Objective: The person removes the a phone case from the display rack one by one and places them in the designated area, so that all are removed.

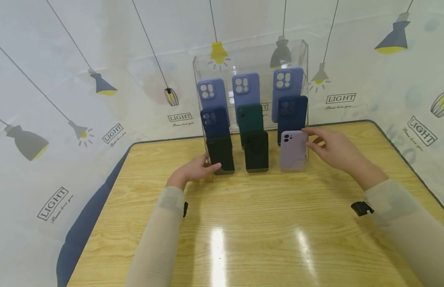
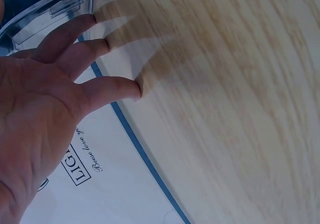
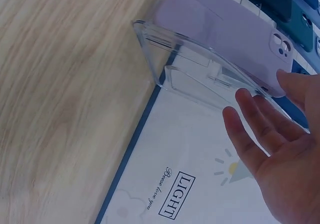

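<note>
My right hand (image 1: 331, 149) has its thumb and index finger at the upper right corner of a lilac phone case (image 1: 292, 149). In the right wrist view its other fingers extend beside the clear stand (image 3: 200, 49). The lilac case stands at the lower right of the clear display stand (image 1: 252, 52). My left hand (image 1: 194, 169) is at the stand's lower left, its thumb reaching across the front of a black phone case (image 1: 221, 151). The left wrist view shows the fingers (image 2: 120, 86) spread, beside the stand's clear side.
Three periwinkle cases (image 1: 245, 85) fill the stand's top row. Below are two navy cases (image 1: 292, 113) and a green case (image 1: 250, 119). Another black case (image 1: 257, 153) stands bottom middle. The wooden table (image 1: 261, 215) meets a lamp-printed backdrop (image 1: 143, 71) behind.
</note>
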`<state>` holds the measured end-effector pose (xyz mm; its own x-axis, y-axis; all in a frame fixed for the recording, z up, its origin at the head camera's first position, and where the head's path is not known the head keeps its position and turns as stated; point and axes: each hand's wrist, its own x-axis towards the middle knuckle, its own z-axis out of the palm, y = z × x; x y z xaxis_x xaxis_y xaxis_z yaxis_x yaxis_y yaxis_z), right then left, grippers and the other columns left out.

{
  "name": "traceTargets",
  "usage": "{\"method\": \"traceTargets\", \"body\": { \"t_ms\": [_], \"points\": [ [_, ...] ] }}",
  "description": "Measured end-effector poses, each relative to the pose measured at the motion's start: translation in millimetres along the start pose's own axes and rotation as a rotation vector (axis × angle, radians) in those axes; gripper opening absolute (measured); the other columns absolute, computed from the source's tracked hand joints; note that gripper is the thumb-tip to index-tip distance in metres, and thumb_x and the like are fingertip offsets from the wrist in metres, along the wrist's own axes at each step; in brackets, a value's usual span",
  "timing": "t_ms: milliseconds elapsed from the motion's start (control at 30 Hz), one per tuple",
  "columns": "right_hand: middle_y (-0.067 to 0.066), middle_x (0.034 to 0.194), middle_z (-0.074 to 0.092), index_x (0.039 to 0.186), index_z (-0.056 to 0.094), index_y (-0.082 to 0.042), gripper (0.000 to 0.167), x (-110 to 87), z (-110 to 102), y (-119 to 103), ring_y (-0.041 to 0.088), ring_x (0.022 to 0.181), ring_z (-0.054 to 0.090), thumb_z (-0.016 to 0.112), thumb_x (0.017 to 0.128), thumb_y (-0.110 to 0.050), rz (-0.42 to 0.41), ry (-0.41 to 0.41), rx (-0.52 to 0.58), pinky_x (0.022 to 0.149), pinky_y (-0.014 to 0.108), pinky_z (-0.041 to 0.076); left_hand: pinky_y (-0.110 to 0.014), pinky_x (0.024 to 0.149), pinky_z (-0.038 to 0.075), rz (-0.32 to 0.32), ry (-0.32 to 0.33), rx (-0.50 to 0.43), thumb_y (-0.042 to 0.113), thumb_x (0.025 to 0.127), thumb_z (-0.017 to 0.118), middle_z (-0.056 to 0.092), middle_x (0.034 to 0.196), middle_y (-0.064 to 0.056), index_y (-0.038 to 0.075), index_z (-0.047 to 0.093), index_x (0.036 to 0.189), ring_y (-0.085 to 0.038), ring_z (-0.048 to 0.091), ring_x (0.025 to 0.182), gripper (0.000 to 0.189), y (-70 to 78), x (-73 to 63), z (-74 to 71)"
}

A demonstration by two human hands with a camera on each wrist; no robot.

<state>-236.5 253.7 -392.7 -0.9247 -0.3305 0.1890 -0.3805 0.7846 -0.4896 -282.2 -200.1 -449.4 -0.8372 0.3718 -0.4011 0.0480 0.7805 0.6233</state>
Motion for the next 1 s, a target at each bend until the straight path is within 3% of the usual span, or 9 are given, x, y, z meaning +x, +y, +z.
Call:
{"method": "traceTargets", "body": {
  "t_ms": [233,333,467,767,1000],
  "points": [
    [0.025,0.137,0.054,0.142,0.065,-0.005,0.040,-7.8,13,2,0.036,0.097,0.068,0.070,0.103,-0.008,-0.134,0.158,-0.111,0.072,0.048,0.060,-0.058,0.116,0.050,-0.011,-0.011,0.008,0.078,0.099,0.051,0.041,0.167,-0.027,0.010,0.002,0.173,-0.042,0.051,0.148,0.111,1.1,0.3,-1.7],
    [0.017,0.119,0.066,0.138,0.067,-0.007,0.037,-9.0,18,-1,0.028,0.085,0.067,0.073,0.102,-0.009,-0.166,0.196,-0.163,0.065,0.041,0.053,-0.058,0.118,0.048,-0.015,-0.013,0.008,0.078,0.099,0.051,0.040,0.168,-0.026,0.010,0.002,0.173,-0.042,0.050,0.150,0.112,1.0,0.7,-1.4],
    [0.011,0.097,0.074,0.141,0.063,-0.009,0.042,-7.8,24,-4,0.021,0.076,0.065,0.074,0.101,-0.010,-0.197,0.187,-0.189,0.060,0.035,0.048,-0.059,0.119,0.047,-0.014,-0.006,-0.001,0.077,0.099,0.052,0.039,0.168,-0.026,0.011,0.003,0.173,-0.042,0.048,0.151,0.111,-0.7,0.9,-0.5],
    [0.016,0.105,0.081,0.151,0.050,-0.016,0.058,-4.5,36,-2,0.021,0.066,0.068,0.073,0.099,-0.004,-0.211,0.140,-0.191,0.056,0.033,0.049,-0.058,0.119,0.047,-0.020,-0.004,0.011,0.080,0.098,0.051,0.041,0.168,-0.026,0.010,0.004,0.173,-0.042,0.051,0.149,0.112,-1.7,-0.2,-1.4],
    [0.018,0.101,0.081,0.149,0.054,-0.013,0.061,-4.2,39,-2,0.021,0.062,0.068,0.075,0.094,0.004,-0.281,0.182,-0.196,0.052,0.026,0.041,-0.058,0.120,0.046,-0.026,0.001,0.027,0.080,0.098,0.050,0.041,0.167,-0.026,0.009,0.004,0.173,-0.042,0.051,0.149,0.113,-1.3,-1.7,0.5]
  ]
}}
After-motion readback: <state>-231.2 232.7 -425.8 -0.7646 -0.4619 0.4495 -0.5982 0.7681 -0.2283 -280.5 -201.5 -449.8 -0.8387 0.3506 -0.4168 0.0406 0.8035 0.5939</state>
